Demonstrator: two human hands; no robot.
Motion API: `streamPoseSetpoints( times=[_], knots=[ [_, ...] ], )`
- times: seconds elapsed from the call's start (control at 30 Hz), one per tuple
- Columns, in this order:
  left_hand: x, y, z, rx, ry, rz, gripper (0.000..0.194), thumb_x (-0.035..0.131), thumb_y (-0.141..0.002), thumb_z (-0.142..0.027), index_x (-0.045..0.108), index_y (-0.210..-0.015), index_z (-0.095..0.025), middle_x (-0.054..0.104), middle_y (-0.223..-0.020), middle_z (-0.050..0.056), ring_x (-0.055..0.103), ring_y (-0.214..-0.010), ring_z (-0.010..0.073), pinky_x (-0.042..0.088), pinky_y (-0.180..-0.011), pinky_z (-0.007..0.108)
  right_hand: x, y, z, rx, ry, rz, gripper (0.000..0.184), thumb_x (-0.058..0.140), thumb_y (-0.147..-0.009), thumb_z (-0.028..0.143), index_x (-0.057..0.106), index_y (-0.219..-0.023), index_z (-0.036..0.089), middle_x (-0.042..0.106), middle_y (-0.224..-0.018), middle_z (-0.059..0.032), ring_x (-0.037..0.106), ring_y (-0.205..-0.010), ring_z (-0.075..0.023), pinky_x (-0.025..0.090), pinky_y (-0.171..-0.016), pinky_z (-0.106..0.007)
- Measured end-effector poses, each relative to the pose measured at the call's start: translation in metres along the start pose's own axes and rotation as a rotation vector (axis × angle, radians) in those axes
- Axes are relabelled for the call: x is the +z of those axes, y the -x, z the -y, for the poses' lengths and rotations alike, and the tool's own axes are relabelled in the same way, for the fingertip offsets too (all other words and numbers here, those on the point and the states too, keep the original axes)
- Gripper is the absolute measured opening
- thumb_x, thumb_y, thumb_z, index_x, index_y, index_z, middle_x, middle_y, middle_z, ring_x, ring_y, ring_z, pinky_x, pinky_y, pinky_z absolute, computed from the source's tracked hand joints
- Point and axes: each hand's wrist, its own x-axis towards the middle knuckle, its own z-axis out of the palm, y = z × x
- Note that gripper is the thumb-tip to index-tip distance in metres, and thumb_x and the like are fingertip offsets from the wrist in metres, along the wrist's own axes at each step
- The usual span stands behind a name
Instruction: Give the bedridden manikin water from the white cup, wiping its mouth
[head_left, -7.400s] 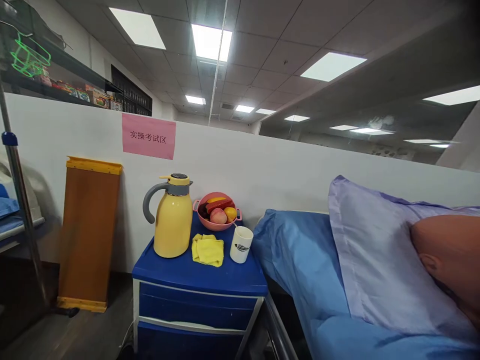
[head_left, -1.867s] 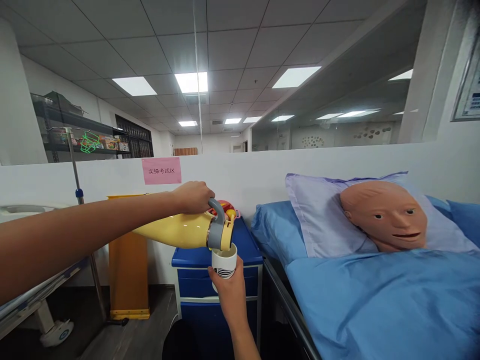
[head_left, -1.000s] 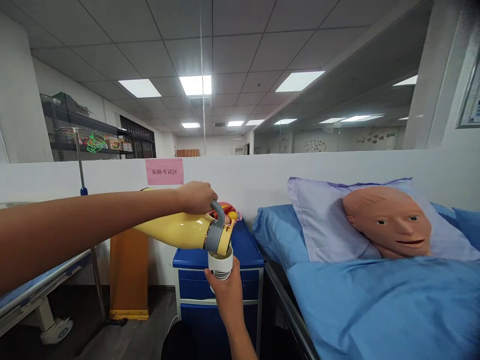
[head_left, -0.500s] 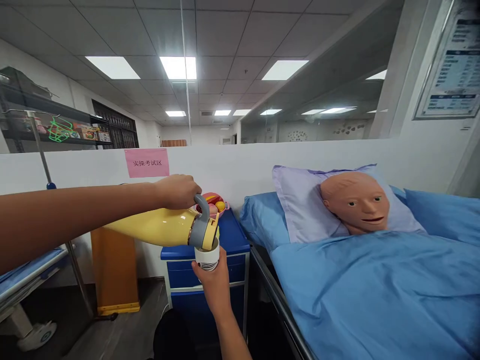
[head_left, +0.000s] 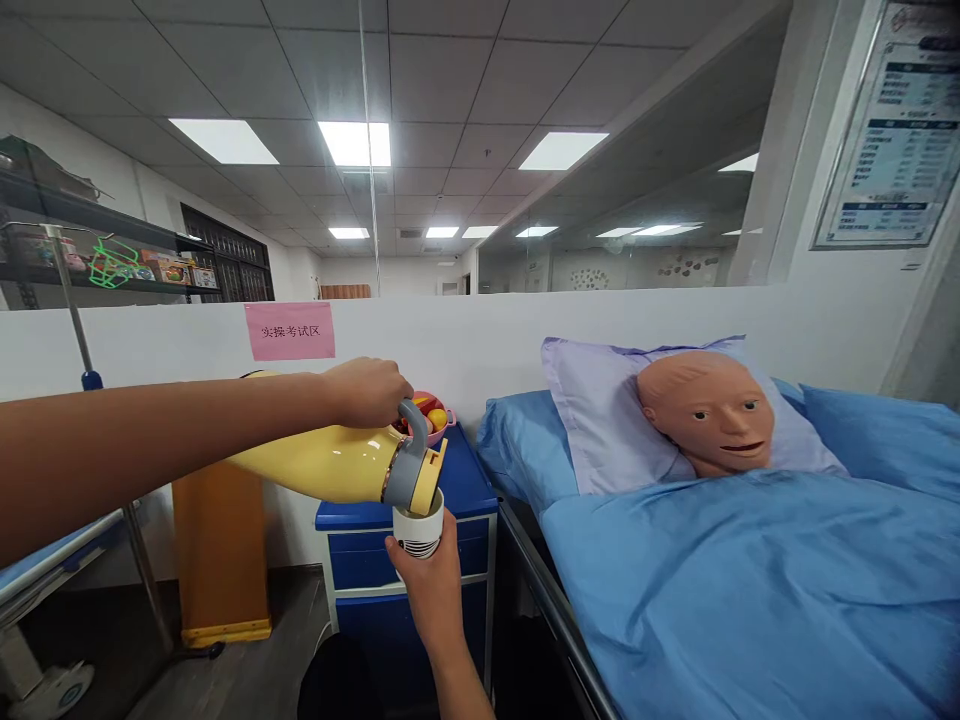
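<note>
My left hand (head_left: 371, 391) is closed round the grey handle of a yellow thermos jug (head_left: 330, 463). The jug lies almost level, its spout end tipped down to the right over a cup. That white cup (head_left: 418, 530), with black stripes, is held from below by my right hand (head_left: 431, 565), thumb on its left side. The spout meets or overlaps the cup's rim; whether liquid flows I cannot make out. My left forearm covers part of the jug's body.
Behind the cup stands a blue bedside cabinet (head_left: 469, 470) with a pink fruit basket (head_left: 448, 418) on it. A manikin head (head_left: 709, 412) rests on a pillow (head_left: 570, 410) in a blue-covered bed (head_left: 712, 580) with a dark side rail (head_left: 555, 620). A metal pole (head_left: 75, 320) stands left.
Both hands, with the jug and cup, appear slightly lower and a little further right. The whole view has shifted slightly. The jug stays tipped over the cup.
</note>
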Motion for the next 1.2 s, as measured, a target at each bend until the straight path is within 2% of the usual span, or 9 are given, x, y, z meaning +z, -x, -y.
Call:
streamPoseSetpoints(
  times=[0.23, 0.37, 0.63, 0.77, 0.9, 1.0, 1.07, 1.2],
  knots=[
    [0.001, -0.002, -0.004, 0.0, 0.009, 0.033, 0.027, 0.046, -0.081, -0.03, 0.07, -0.087, -0.018, 0.066, -0.081, 0.013, 0.06, -0.073, 0.0232, 0.038, -0.058, 0.032, 0.003, 0.002, -0.009, -0.025, -0.055, -0.059, 0.059, 0.076, -0.062, 0.032, 0.054, -0.116, 0.02, 0.068, -0.094, -0.003, 0.063, -0.079, -0.0203, 0.05, -0.071, -0.032],
    [0.007, -0.006, -0.002, 0.007, 0.041, 0.032, 0.029, 0.046, -0.082, -0.034, 0.07, -0.085, -0.019, 0.066, -0.079, 0.013, 0.059, -0.07, 0.0214, 0.039, -0.06, 0.032, 0.003, 0.001, -0.012, 0.03, -0.077, -0.044, 0.06, 0.077, -0.061, 0.032, 0.053, -0.115, 0.021, 0.068, -0.09, -0.0018, 0.062, -0.077, -0.0196, 0.05, -0.069, -0.031],
    [0.009, -0.01, -0.004, 0.039, 0.037, 0.016, 0.024, 0.048, -0.08, -0.031, 0.068, -0.08, -0.019, 0.064, -0.074, 0.011, 0.057, -0.064, 0.02, 0.037, -0.056, 0.031, -0.001, -0.001, -0.015, 0.02, -0.041, -0.052, 0.06, 0.078, -0.061, 0.032, 0.053, -0.114, 0.02, 0.068, -0.092, -0.0018, 0.062, -0.078, -0.0193, 0.05, -0.071, -0.031],
    [0.01, -0.012, -0.004, 0.045, 0.03, 0.017, 0.022, 0.048, -0.079, -0.029, 0.067, -0.077, -0.019, 0.063, -0.073, 0.011, 0.058, -0.064, 0.021, 0.036, -0.055, 0.031, -0.002, -0.001, -0.017, 0.027, -0.037, -0.013, 0.061, 0.078, -0.062, 0.031, 0.052, -0.116, 0.019, 0.068, -0.092, -0.003, 0.063, -0.078, -0.0194, 0.05, -0.07, -0.032],
    [0.011, -0.011, -0.004, 0.046, 0.029, 0.015, 0.021, 0.049, -0.078, -0.028, 0.067, -0.077, -0.019, 0.063, -0.073, 0.011, 0.059, -0.067, 0.0224, 0.037, -0.055, 0.032, -0.001, -0.001, -0.018, 0.019, -0.051, -0.055, 0.059, 0.079, -0.061, 0.031, 0.053, -0.113, 0.019, 0.068, -0.09, -0.0017, 0.062, -0.077, -0.0189, 0.05, -0.069, -0.031],
    [0.011, -0.01, -0.005, 0.046, 0.022, 0.029, 0.024, 0.048, -0.079, -0.029, 0.069, -0.08, -0.019, 0.065, -0.076, 0.012, 0.06, -0.069, 0.0233, 0.038, -0.057, 0.032, -0.001, 0.0, -0.017, 0.016, -0.038, -0.031, 0.057, 0.078, -0.061, 0.031, 0.054, -0.112, 0.02, 0.069, -0.09, -0.0015, 0.063, -0.077, -0.0202, 0.051, -0.069, -0.033],
    [0.01, -0.009, -0.006, 0.05, 0.023, 0.042, 0.026, 0.046, -0.08, -0.03, 0.07, -0.082, -0.019, 0.067, -0.079, 0.013, 0.061, -0.07, 0.0237, 0.039, -0.058, 0.033, -0.003, 0.0, -0.016, 0.017, -0.028, -0.005, 0.054, 0.078, -0.061, 0.029, 0.055, -0.11, 0.023, 0.07, -0.089, -0.0015, 0.065, -0.078, -0.0218, 0.051, -0.068, -0.035],
    [0.009, -0.01, -0.007, 0.059, 0.022, 0.041, 0.027, 0.046, -0.079, -0.031, 0.071, -0.083, -0.02, 0.068, -0.08, 0.013, 0.061, -0.07, 0.0237, 0.04, -0.058, 0.033, -0.002, 0.0, -0.018, -0.015, -0.062, 0.001, 0.045, 0.076, -0.065, 0.026, 0.057, -0.105, 0.036, 0.072, -0.088, 0.0006, 0.067, -0.079, -0.0215, 0.049, -0.07, -0.038]
  ],
)
